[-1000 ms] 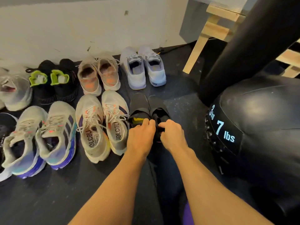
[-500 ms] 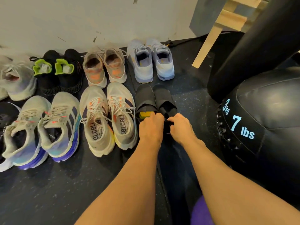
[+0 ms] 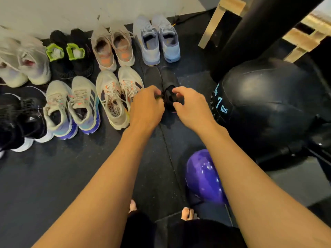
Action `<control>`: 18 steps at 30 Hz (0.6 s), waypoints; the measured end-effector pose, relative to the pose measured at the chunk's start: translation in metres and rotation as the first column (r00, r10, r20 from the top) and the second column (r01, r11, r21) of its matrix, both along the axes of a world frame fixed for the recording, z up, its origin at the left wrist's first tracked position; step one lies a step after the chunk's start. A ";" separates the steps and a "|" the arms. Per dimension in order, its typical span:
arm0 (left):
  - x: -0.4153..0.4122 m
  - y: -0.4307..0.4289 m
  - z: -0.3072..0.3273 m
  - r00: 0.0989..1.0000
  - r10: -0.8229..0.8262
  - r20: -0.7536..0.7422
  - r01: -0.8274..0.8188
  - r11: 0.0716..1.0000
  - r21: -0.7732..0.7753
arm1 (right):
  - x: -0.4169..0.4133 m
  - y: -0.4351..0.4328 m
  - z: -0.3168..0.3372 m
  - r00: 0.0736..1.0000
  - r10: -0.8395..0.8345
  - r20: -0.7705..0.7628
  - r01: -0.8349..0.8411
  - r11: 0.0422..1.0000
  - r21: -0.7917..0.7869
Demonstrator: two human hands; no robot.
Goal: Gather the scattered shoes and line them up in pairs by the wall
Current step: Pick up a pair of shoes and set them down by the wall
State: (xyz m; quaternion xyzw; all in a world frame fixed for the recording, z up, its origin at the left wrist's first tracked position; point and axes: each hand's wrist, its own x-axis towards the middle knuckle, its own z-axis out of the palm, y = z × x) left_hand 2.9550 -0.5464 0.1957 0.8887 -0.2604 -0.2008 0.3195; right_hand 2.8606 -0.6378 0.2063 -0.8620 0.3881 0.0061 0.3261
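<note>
Shoes stand in two rows on the dark floor by the white wall (image 3: 71,8). At the right end of the front row is a pair of black shoes: the left one (image 3: 152,76) and the right one (image 3: 169,77). My left hand (image 3: 146,106) covers the left shoe's heel and pinches a black edge between the two shoes. My right hand (image 3: 192,108) pinches the raised collar of the right black shoe with thumb and fingers. Beside them stands a white-and-orange pair (image 3: 114,97). The heels of the black shoes are hidden by my hands.
Back row: a beige pair (image 3: 23,63), black-and-lime pair (image 3: 69,52), beige-orange pair (image 3: 112,47), pale blue pair (image 3: 157,38). Front row also has a purple-soled pair (image 3: 71,108) and black-and-white shoes (image 3: 21,119). A 7 lbs medicine ball (image 3: 268,108), black post (image 3: 250,33), wooden frame (image 3: 213,24) and purple ball (image 3: 204,176) crowd the right.
My hands have drawn apart from their side-by-side hold on the black shoes' heels. The right hand now pinches the right shoe's collar, which stands up. The view tipped lower.
</note>
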 end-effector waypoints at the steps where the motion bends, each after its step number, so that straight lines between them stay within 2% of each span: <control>1: -0.005 0.009 0.028 1.000 0.007 0.009 -0.007 1.000 -0.010 | -0.006 0.005 0.030 1.000 0.003 0.003 -0.003 1.000 0.001; 5: -0.016 0.016 0.164 0.993 -0.058 0.105 0.064 0.997 -0.052 | -0.023 0.009 0.168 0.999 0.000 0.052 0.001 1.000 -0.029; 9: -0.028 -0.003 0.336 0.954 -0.154 0.255 0.189 0.974 -0.120 | -0.036 0.001 0.332 0.990 -0.029 0.137 0.043 0.994 -0.099; 13: -0.041 -0.013 0.506 0.923 -0.176 0.343 0.244 0.955 -0.167 | -0.064 0.000 0.495 0.971 -0.050 0.232 0.090 0.982 -0.166; 18: -0.070 -0.010 0.648 0.842 -0.244 0.480 0.398 0.883 -0.248 | -0.117 0.011 0.647 0.962 -0.067 0.266 0.149 0.943 -0.298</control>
